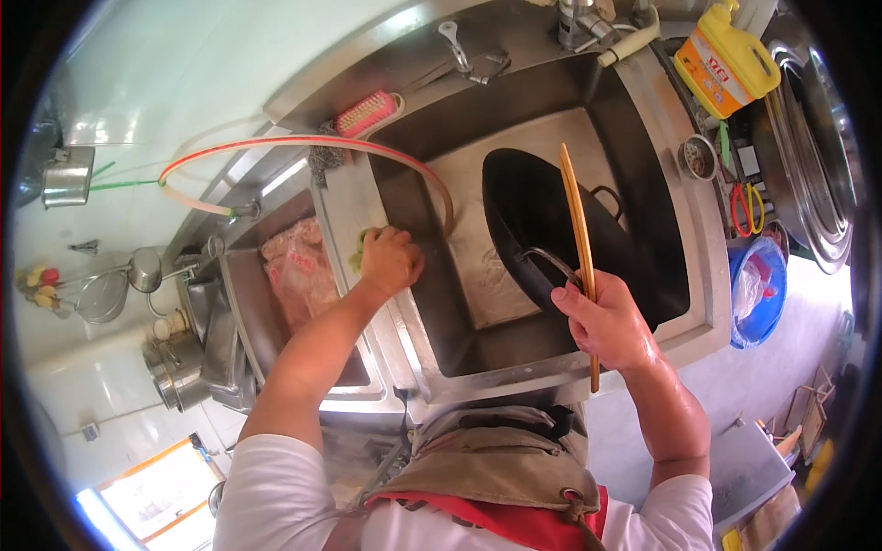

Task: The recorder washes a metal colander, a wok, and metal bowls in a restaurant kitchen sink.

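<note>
My right hand [606,320] is closed around the metal handle of a black wok [558,220] and a pair of wooden chopsticks or a thin wooden stick [580,227]. The wok stands tilted inside the large steel sink basin [496,344], its small loop handle toward the far right. On the divider between the two basins, my left hand [391,260] grips a green scrubbing sponge or cloth [357,252], mostly hidden by the fingers. A clear hose with a red stripe [303,140] arcs from a tap on the left and ends in the large basin.
The left basin holds pink raw meat in plastic bags [300,268]. A pink brush [368,113] and steel wool [325,160] lie at the rear ledge, near a faucet [458,52]. At right are a yellow detergent jug [723,65], a small metal cup [697,158], scissors [747,206] and a blue basin [761,296].
</note>
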Demonstrator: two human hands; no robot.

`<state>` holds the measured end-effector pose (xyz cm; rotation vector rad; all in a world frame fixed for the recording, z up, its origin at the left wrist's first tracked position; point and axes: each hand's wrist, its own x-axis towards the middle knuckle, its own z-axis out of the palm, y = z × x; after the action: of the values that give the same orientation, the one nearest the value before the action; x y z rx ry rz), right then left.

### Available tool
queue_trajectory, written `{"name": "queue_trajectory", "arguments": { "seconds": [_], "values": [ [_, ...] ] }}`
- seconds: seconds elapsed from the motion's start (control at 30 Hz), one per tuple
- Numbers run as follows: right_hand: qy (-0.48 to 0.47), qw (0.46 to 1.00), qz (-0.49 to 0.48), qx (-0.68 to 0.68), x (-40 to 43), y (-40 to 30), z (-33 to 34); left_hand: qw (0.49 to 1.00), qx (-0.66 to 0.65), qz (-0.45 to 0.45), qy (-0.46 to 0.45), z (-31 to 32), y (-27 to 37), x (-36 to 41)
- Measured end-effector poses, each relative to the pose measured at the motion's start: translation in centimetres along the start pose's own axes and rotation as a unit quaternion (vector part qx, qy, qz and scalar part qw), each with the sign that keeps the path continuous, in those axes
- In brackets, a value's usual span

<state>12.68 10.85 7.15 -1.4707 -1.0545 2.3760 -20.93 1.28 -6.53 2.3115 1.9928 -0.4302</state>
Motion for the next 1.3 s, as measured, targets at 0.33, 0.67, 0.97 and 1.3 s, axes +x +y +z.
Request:
{"name": "queue_trajectory", "arguments": {
  "seconds": [0.33,0.67,0.97,1.3],
  "values": [
    [0.038,0.999,-0.001,0.005,0.3,1.0,0.6,0.998,-0.03,-0.016,0.059,0.2,-0.2,1.0],
    [0.059,0.997,-0.01,0.048,0.9,1.5,1.5,0.885,-0.266,-0.196,0.328,3.4,-1.6,-1.7],
    [0.04,0.999,0.001,0.025,0.8,2.3,1.4,0.94,-0.176,-0.029,0.291,2.3,0.3,-2.2],
    [0.065,0.998,-0.012,0.014,0.7,1.1,0.8,0.951,-0.095,-0.085,0.283,2.1,-0.2,-0.4]
  ]
}}
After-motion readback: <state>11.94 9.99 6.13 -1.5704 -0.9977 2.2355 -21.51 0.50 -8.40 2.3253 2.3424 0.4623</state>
